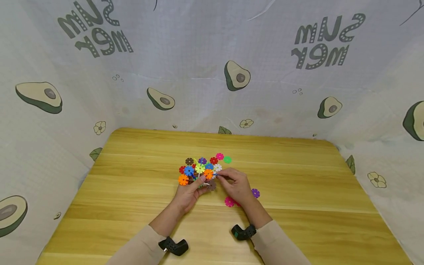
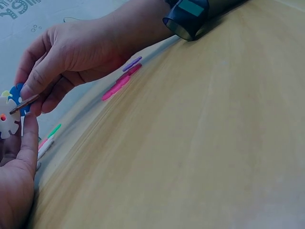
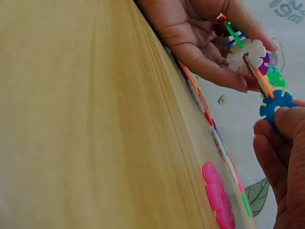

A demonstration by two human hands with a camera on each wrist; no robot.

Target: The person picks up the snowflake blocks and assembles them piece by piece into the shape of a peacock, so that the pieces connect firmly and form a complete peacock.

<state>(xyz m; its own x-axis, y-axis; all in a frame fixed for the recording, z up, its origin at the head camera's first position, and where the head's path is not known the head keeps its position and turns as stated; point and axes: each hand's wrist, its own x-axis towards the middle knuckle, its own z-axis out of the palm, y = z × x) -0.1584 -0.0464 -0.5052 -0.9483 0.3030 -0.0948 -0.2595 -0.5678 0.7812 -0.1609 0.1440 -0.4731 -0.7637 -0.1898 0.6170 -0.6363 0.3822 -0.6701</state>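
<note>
My left hand (image 1: 186, 197) holds a cluster of notched plastic snowflake discs joined at their slots. In the right wrist view, a white disc (image 3: 247, 56) stands near its fingertips, with brown, orange and green discs slotted around. Between thumb and fingers, my right hand (image 1: 237, 186) pinches a blue snowflake disc (image 3: 275, 109) edge-on. That blue disc meets the brown and orange discs on the cluster's right side; whether it is fully slotted in I cannot tell. An orange disc (image 1: 208, 173) faces up by the left thumb. Part of the cluster is hidden by the left hand.
Loose discs lie flat behind the hands, among them a green disc (image 1: 227, 159) and a red disc (image 1: 214, 161). Beside the right wrist are a pink disc (image 1: 229, 201) and a purple disc (image 1: 255, 193). A printed curtain surrounds the wooden table (image 1: 314, 191).
</note>
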